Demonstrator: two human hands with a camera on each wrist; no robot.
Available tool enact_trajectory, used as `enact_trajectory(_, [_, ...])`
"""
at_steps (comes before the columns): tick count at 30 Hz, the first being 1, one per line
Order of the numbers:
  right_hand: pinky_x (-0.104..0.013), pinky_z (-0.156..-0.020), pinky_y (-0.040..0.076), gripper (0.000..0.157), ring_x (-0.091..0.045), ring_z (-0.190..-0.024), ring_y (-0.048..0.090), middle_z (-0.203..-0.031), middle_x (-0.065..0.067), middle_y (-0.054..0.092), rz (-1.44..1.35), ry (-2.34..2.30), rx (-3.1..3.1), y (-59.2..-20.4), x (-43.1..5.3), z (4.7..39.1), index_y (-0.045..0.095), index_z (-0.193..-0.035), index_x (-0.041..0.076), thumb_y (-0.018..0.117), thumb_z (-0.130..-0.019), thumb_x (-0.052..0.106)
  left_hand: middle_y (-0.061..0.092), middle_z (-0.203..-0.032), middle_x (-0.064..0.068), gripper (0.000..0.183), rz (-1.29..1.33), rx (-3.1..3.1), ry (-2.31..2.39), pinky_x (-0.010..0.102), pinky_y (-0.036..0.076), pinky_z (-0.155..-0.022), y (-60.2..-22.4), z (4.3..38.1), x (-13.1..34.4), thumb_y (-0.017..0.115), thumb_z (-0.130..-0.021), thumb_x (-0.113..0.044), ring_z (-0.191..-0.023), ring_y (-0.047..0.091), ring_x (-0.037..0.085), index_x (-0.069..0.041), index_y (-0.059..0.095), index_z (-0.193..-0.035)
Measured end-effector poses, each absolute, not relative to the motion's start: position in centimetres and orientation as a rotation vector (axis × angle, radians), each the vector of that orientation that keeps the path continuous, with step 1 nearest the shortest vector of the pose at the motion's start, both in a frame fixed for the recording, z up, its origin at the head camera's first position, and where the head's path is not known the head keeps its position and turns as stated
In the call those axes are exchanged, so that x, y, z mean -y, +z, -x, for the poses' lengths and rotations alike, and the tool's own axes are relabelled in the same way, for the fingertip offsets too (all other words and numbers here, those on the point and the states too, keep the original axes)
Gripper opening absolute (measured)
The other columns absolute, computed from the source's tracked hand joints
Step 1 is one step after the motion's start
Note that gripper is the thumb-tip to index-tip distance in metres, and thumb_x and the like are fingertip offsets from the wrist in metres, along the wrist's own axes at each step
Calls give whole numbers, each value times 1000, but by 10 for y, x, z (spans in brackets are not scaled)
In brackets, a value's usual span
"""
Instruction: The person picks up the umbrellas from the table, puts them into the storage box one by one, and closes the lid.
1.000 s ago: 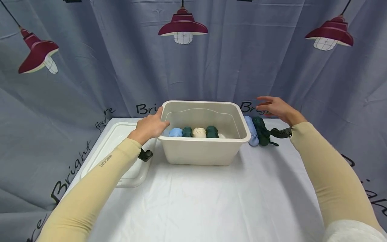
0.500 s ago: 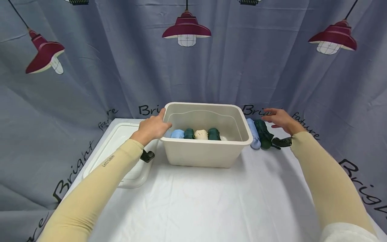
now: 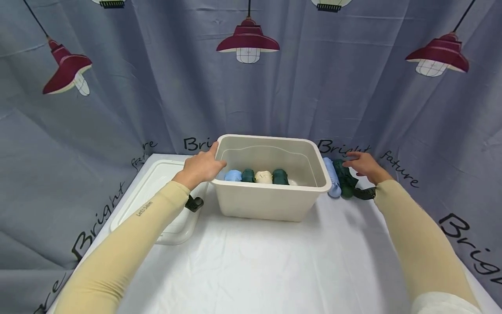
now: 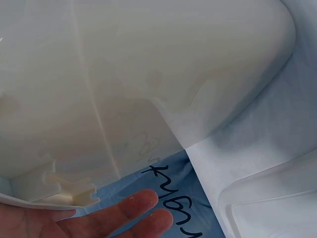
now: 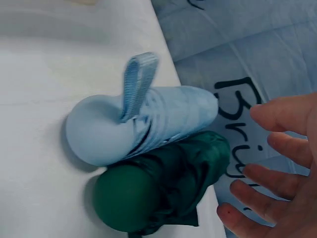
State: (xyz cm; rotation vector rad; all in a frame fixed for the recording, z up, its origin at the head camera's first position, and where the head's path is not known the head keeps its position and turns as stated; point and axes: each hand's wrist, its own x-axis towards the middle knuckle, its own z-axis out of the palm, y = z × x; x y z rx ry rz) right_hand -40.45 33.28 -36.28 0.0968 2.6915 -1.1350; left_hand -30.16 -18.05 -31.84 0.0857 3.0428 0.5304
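Observation:
My left hand (image 3: 204, 165) rests on the left rim of a deep off-white plastic storage box (image 3: 259, 203). In the left wrist view, straight fingers (image 4: 141, 203) extend past the box's rim. My right hand (image 3: 364, 165) is at the far right, just beyond two folded umbrellas, with its fingers spread loosely and nothing held. One is a light blue umbrella (image 5: 178, 106) with a wrist loop; the other, a dark green umbrella (image 5: 126, 196), lies against it. Inside the box, several rolled bundles stand in a row, including a light blue bundle (image 3: 233, 175), a cream bundle (image 3: 263, 177) and a dark green bundle (image 3: 280, 177).
A flat white lid (image 3: 176, 226) lies left of the box, partly under my left arm. The white-covered table (image 3: 251, 261) ends at a grey-blue curtain (image 3: 172, 87) printed with lamps and lettering.
My right hand has come down and nearer to the two umbrellas beside the box. The left hand has stayed at the box rim. The whole head view has shifted slightly.

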Motion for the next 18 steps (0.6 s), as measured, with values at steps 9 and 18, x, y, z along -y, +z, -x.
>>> enact_trajectory(9, [-65, -112, 30, 69, -53, -142, 30, -158, -36, 24, -194, -1086, -2799, -386, -325, 410, 21, -158, -4, 54, -100, 16, 68, -116, 15, 81, -84, -3036, 532, 44, 44, -69, -320, 303, 180, 41, -97, -51, -84, 65, 30, -23, 7, -164])
enact_trajectory(18, [-68, -111, 27, 73, -56, -143, 27, -160, -35, 19, -316, -995, -2821, -393, -320, 413, 20, -158, -2, 55, -100, 23, 68, -106, 13, 81, -91, -3039, 522, 44, 45, -66, -320, 304, 180, 41, -97, -51, -82, 65, 29, -23, 5, -164])
